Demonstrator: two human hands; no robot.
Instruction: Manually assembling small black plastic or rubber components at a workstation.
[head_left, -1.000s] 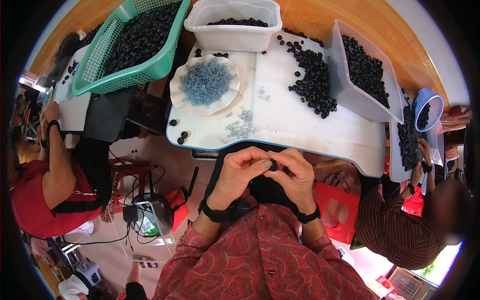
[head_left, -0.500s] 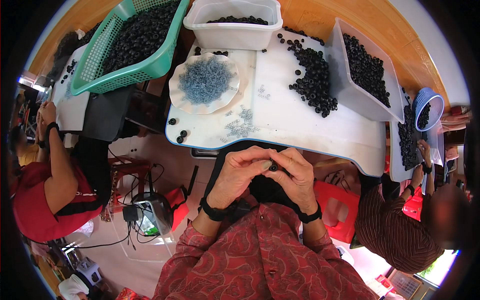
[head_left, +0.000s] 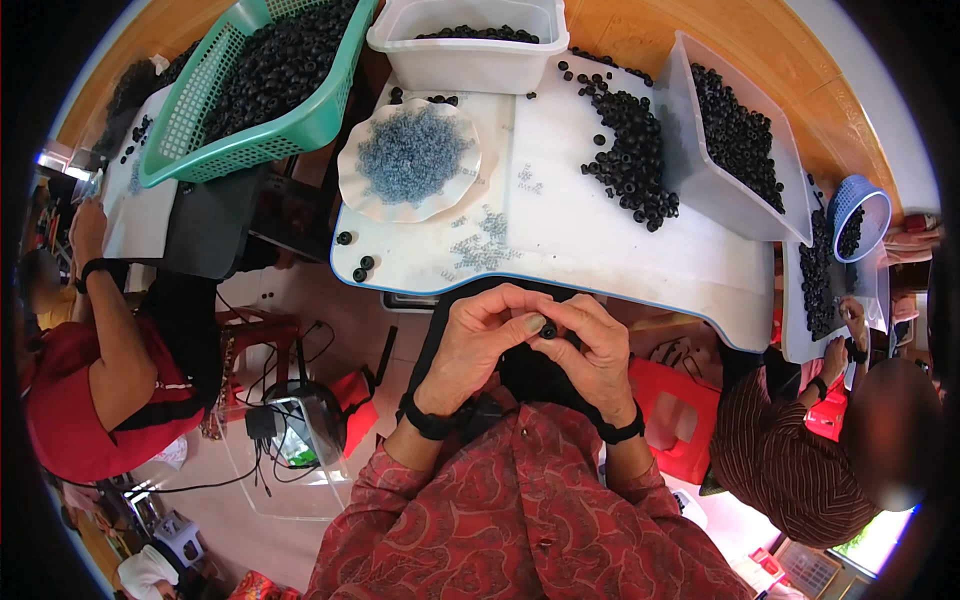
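Note:
In front of my chest, just off the table's near edge, my left hand and my right hand meet fingertip to fingertip. Both pinch one small round black part with a hole in its end. Whether something else sits between the fingers is hidden. Beyond them on the white table lies a loose heap of like black parts. A white wavy-rimmed plate bears a pile of small coil springs, and more springs are scattered beside it. Three black parts rest near the left table edge.
Black parts fill a green basket, a white tub and a clear grey bin. A blue basket stands far right. Co-workers sit on both sides, one in a red shirt, one in stripes. A red stool is beside me.
My hands stay together around the black part, with only slight finger movement. The picture has shifted a little. At the left, the co-worker's hands have lowered slightly.

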